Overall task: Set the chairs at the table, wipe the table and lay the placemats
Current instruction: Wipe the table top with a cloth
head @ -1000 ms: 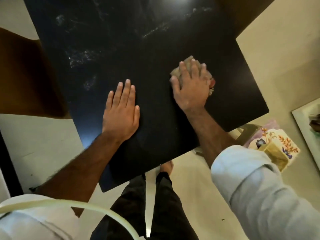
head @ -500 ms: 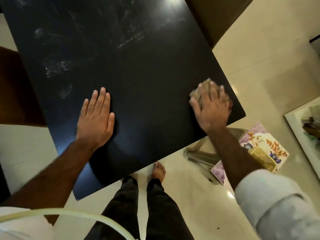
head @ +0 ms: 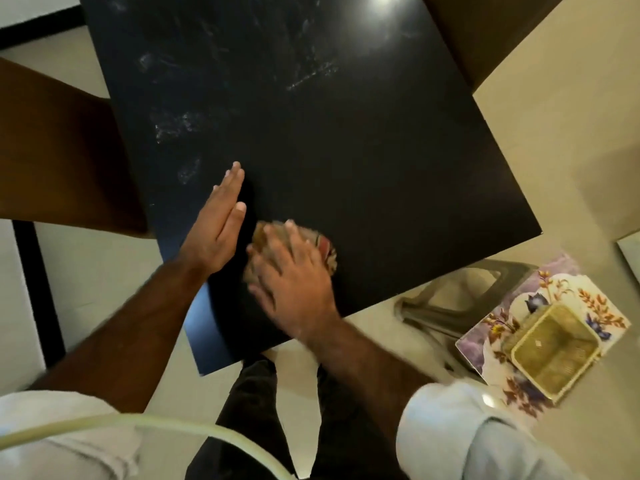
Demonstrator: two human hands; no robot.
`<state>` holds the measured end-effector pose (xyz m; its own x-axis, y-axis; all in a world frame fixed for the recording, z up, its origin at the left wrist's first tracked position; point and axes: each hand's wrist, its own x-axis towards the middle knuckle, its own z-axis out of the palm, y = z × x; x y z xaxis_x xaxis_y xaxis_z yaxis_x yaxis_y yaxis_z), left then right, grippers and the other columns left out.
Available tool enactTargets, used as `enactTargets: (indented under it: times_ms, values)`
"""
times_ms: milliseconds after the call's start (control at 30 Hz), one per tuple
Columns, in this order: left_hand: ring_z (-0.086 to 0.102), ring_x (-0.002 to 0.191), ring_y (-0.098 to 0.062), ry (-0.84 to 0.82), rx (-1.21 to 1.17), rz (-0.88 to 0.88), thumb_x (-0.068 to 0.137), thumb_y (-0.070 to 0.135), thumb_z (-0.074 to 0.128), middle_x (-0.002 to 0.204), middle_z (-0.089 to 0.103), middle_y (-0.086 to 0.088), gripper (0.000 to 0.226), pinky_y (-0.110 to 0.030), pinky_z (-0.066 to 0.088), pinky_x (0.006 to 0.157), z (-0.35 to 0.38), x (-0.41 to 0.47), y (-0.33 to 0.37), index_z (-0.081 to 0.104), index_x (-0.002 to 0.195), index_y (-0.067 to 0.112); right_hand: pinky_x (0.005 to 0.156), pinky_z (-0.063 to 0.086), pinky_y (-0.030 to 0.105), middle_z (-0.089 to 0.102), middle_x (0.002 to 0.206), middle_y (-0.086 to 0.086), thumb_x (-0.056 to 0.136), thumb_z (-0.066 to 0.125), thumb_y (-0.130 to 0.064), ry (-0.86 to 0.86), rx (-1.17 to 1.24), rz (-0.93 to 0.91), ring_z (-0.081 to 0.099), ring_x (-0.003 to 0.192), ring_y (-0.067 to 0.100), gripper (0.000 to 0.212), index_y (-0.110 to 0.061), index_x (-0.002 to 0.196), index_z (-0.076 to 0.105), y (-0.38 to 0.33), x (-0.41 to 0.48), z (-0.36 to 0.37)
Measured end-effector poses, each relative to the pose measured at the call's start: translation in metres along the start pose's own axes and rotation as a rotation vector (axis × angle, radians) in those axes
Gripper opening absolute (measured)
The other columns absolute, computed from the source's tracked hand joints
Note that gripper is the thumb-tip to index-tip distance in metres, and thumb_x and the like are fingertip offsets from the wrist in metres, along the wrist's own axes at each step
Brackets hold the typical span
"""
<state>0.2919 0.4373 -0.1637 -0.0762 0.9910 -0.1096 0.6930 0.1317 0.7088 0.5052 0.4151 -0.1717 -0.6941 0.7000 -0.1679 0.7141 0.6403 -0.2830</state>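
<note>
Cloth [head: 323, 249]: a tan rag with a red patch, lying on the near part of the table, mostly covered by the right hand.
Right hand [head: 294, 285]: palm down on the cloth, fingers spread and laid flat over it, pressing rather than curling round it; the hand is blurred.
Left hand [head: 216, 230]: just beside the cloth, turned on its edge, fingers straight and together, grasping nothing; whether it touches the top I cannot tell.
Table [head: 363, 161]: black, glossy, set cornerwise to the view.
Floral placemats [head: 571, 292]: stacked on a grey stool [head: 446, 306] off the table's right corner, well apart from the hands, with a yellowish basket [head: 554, 351] on top.
Smears [head: 173, 124]: pale streaks on the far left half of the top.
Left chair [head: 59, 150]: brown, tucked against the table's left side.
Far chair [head: 485, 32]: brown, at the far right edge.
</note>
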Motion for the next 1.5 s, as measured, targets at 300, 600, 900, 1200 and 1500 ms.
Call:
enactTargets:
  times_ms: [300,600,900,1200,1500]
  values:
    - [0.012,0.169,-0.014,0.07,-0.06,0.01,0.117,0.031,0.03,0.183,0.017,-0.002,0.061,-0.056,0.014,0.137,-0.055,-0.032,-0.042,0.019,0.174,0.01,0.135,0.017,0.056,0.024,0.181,0.002,0.11,0.041,-0.064,0.022,0.033,-0.147,0.01,0.17,0.036,0.067,-0.036,0.17,0.034,-0.077,0.06,0.014]
    - [-0.006,0.17,-0.017,0.155,0.15,-0.107,0.115,0.046,0.025,0.185,0.0,-0.003,0.069,-0.054,0.007,0.138,-0.115,-0.028,-0.098,0.01,0.176,0.015,0.137,0.015,0.041,0.031,0.179,0.004,0.113,0.053,-0.022,0.265,0.552,0.143,0.015,0.17,0.025,0.06,-0.017,0.171,0.037,-0.093,0.218,-0.04]
    - [-0.011,0.169,-0.034,-0.065,0.576,0.019,0.113,0.062,0.018,0.184,-0.01,-0.009,0.075,-0.059,0.003,0.136,-0.103,0.038,-0.089,0.001,0.176,0.025,0.133,0.03,0.05,0.035,0.176,0.012,0.114,0.048,-0.034,0.364,0.081,0.526,0.027,0.164,0.034,0.054,-0.012,0.164,0.046,-0.051,0.195,-0.036]
    - [0.011,0.169,-0.037,0.006,0.643,-0.161,0.111,0.061,0.031,0.182,0.016,-0.011,0.072,-0.062,0.016,0.134,-0.138,0.149,-0.108,0.022,0.173,0.026,0.134,0.017,0.039,0.039,0.175,0.008,0.117,0.042,-0.038,0.402,0.076,0.626,0.021,0.167,0.027,0.053,-0.01,0.162,0.049,-0.033,0.211,-0.022]
    - [-0.005,0.17,-0.034,-0.25,0.725,0.095,0.114,0.058,0.02,0.184,-0.004,-0.009,0.071,-0.058,0.009,0.135,-0.078,0.007,-0.068,0.009,0.176,0.025,0.135,0.026,0.042,0.048,0.169,0.009,0.117,0.034,-0.033,0.503,0.318,0.657,0.028,0.164,0.023,0.055,-0.002,0.156,0.056,-0.016,0.199,-0.014]
